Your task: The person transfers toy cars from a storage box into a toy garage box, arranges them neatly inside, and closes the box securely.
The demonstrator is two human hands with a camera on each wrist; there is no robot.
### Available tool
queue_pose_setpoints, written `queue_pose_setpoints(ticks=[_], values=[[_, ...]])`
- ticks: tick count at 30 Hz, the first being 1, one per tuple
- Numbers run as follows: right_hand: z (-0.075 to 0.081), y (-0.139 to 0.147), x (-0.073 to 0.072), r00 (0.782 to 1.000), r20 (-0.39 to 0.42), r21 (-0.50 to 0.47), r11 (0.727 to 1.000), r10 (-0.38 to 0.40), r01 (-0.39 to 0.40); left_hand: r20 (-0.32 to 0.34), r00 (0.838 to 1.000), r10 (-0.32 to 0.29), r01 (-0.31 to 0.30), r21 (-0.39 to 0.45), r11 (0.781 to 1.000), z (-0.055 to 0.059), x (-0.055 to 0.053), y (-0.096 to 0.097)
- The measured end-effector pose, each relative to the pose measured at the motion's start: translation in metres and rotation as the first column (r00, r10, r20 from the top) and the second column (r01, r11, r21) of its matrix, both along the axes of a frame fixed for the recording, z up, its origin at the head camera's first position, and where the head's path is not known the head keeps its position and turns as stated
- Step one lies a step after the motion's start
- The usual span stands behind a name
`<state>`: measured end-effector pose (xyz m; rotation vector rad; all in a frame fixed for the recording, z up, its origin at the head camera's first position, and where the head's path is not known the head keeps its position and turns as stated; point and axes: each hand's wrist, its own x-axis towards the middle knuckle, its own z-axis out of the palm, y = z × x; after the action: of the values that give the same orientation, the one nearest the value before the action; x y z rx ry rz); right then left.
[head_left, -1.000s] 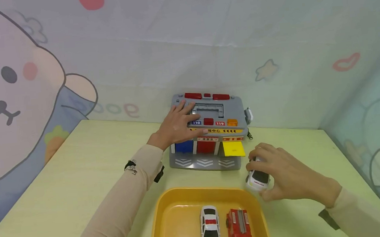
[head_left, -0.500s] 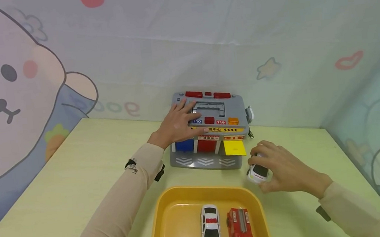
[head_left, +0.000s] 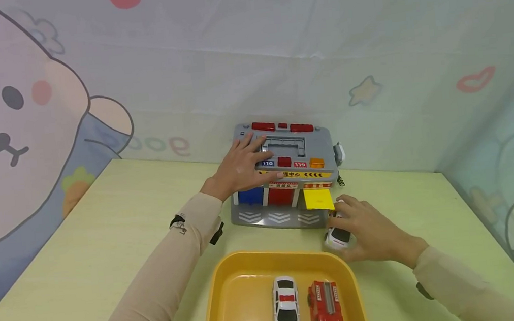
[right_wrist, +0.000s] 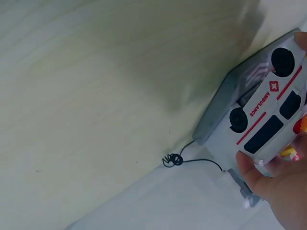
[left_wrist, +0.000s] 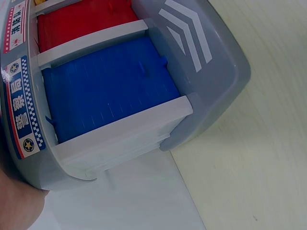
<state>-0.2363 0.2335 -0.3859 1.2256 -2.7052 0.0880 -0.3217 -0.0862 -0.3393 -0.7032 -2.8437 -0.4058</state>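
Observation:
A grey toy rescue station (head_left: 321, 144) stands at the back of the table. My left hand (head_left: 239, 168) lies on its roof with the fingers spread. Below are a blue door (left_wrist: 108, 88) and a red door (left_wrist: 88, 21), both down, while the yellow door (head_left: 318, 199) sticks out, raised. My right hand (head_left: 375, 231) grips a white toy ambulance (head_left: 338, 237) just off the station's front right corner. In the right wrist view, fingers hold the ambulance (right_wrist: 268, 105) at its two ends; red lettering and black wheels show on its side.
In front of the station sits a yellow tray (head_left: 210, 299) holding a white police car (head_left: 286, 308) and a red fire truck (head_left: 326, 310). A grey handset (head_left: 339, 153) with a coiled black cord (right_wrist: 175, 159) hangs at the station's right side. A printed cloth rises behind.
My right hand has carried the ambulance left and slightly away from me, closer to the station's front right corner. The left hand stays on the roof.

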Motion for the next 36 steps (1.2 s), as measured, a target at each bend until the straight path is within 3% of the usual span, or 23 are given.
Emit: queue_pose_setpoints(ticks=[11, 24, 36], values=[[-0.012, -0.016, -0.008, 0.997, 0.071, 0.021, 0.999, 0.039, -0.041, -0.009, 1.000, 0.003, -0.003, -0.008, 1.000, -0.002, 0.000, 0.001], [-0.017, -0.035, -0.012, 0.993, 0.115, 0.071, 0.997, 0.020, -0.028, -0.019, 1.000, 0.006, -0.006, -0.001, 1.000, -0.001, -0.001, 0.000], [-0.019, -0.048, -0.015, 0.995, 0.089, 0.103, 0.993, 0.054, -0.063, -0.021, 1.000, 0.001, -0.001, 0.002, 1.000, -0.002, -0.001, 0.001]])
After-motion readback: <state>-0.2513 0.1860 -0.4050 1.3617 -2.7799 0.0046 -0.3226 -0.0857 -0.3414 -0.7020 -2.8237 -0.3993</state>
